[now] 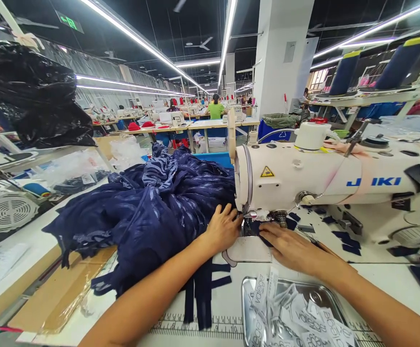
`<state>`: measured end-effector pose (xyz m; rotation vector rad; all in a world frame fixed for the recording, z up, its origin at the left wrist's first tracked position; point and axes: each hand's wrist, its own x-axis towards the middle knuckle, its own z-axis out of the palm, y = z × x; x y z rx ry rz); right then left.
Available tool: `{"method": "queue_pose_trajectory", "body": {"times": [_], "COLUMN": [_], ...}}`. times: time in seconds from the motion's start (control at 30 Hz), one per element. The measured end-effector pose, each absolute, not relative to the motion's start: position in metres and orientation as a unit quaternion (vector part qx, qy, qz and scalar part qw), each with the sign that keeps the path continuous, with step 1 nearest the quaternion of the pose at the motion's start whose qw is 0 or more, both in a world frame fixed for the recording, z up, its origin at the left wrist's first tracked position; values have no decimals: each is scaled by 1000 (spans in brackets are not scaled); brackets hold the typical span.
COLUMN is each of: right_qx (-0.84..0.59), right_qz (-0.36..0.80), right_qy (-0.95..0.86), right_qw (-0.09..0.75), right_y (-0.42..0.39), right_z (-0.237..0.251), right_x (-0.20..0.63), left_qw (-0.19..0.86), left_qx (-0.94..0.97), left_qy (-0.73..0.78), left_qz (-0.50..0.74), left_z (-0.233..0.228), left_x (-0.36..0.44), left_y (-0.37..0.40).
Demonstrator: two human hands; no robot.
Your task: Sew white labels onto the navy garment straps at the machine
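Observation:
My left hand [224,226] rests beside the needle area of a white sewing machine [289,173], its fingers spread over navy fabric [166,226]. That fabric lies in a large, crumpled heap to the left, partly patterned with lighter stripes. Just right of the needle, my right hand [285,241] lies with outstretched fingers flat on a small dark piece of cloth [255,226] at the presser foot. Both thumbs are hard to see, and the needle point is hidden. Navy strips [203,294] hang down below my left wrist.
A metal tray [246,299] of printed white labels [304,313] sits in front of the machine. Dark fabric scraps [347,241] are scattered on the right. Cardboard [61,299] lies at left, under a hanging black plastic bag [32,91]. A person in green [216,111] sits farther back.

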<state>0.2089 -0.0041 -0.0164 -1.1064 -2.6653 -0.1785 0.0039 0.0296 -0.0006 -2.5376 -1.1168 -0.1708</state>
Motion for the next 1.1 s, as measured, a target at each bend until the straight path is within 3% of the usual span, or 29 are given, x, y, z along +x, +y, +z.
{"method": "queue_pose_trajectory", "body": {"times": [0.2,0.43,0.63,1.1], "right_qx": [-333,-337,-362,-387], "right_qz": [-84,-137,-179,-208], "right_qy": [-923,-919,-912,-894], "right_qw": [172,150,75,86], "right_y": [0,-6,-10,-11], "right_z": [-18,-20,-16,-20], "right_x": [207,198,189,173], "left_qw": [183,181,176,161], "left_qx": [-899,-899,-899,-897], "left_qy": [-391,-390,-393,-404], "left_qz": [-79,-81,-76,-78], "left_z": [-3,-4,-5,-7], "left_x": [1,2,3,7], "left_y": [29,32,33,43]}}
